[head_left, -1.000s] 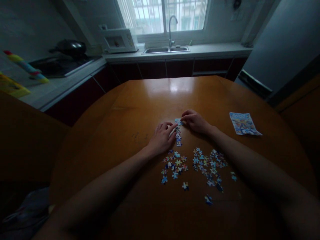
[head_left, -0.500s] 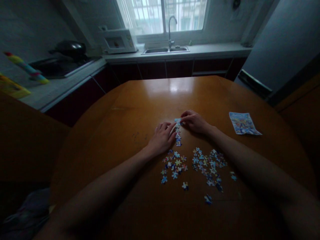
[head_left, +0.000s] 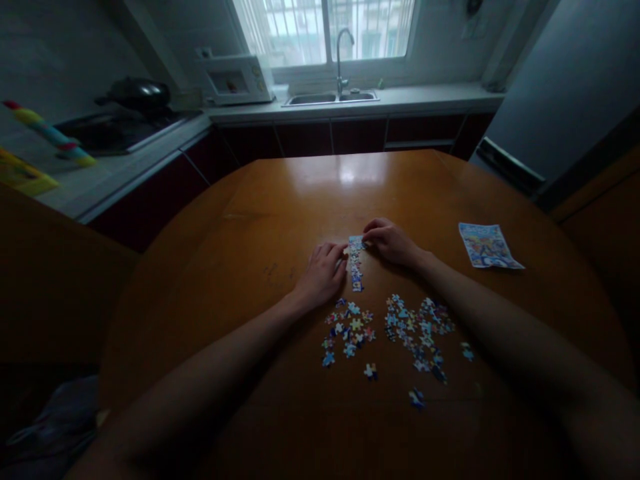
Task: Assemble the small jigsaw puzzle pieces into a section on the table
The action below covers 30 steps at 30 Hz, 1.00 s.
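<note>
A narrow strip of joined jigsaw pieces (head_left: 355, 265) lies on the brown table, with a short row at its far end reaching right. My left hand (head_left: 321, 273) rests flat along the strip's left side, fingers stretched and the fingertips close to its edge. At the far right end, my right hand (head_left: 393, 242) has thumb and fingers pinched on a small light-blue puzzle piece (head_left: 364, 245), partly covered by the fingertips. Loose puzzle pieces lie nearer to me in a left pile (head_left: 350, 328) and a larger right pile (head_left: 420, 330).
A creased picture sheet (head_left: 485, 245) lies on the table (head_left: 300, 193) to the right. Single pieces sit apart near the front, one blue-and-white piece (head_left: 416, 398) among them. Beyond the table are a sink (head_left: 313, 99), a microwave (head_left: 233, 80) and a stove with a wok (head_left: 140, 93).
My left hand has drawn back slightly to the left, uncovering more of the strip. My right hand stays at the strip's far right end with almost no shift.
</note>
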Tool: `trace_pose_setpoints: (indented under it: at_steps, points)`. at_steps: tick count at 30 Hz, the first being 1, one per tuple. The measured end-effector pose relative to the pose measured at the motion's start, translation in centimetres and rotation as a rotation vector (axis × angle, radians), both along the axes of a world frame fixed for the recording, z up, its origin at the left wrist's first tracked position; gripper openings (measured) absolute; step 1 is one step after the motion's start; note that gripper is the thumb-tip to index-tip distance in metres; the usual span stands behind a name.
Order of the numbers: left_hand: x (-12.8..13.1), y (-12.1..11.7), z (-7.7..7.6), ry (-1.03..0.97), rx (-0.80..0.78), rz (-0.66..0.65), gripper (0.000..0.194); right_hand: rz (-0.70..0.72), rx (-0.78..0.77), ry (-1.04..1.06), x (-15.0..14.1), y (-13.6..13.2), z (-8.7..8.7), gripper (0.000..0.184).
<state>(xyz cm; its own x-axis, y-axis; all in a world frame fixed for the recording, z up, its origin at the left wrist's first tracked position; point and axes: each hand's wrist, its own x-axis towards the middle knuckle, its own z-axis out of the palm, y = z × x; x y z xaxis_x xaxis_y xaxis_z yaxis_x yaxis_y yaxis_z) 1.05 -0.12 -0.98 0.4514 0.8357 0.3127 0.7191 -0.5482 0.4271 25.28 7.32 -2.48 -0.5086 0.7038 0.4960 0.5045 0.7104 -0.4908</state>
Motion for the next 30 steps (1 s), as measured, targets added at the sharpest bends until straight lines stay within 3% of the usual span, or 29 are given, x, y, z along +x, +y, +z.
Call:
trace_pose_setpoints:
  at_steps: [30]
  points:
    - [-0.03, -0.15, 0.43, -0.007, 0.009, -0.027, 0.026, -0.013, -0.016, 0.040, -0.17, 0.06, -0.09, 0.020]
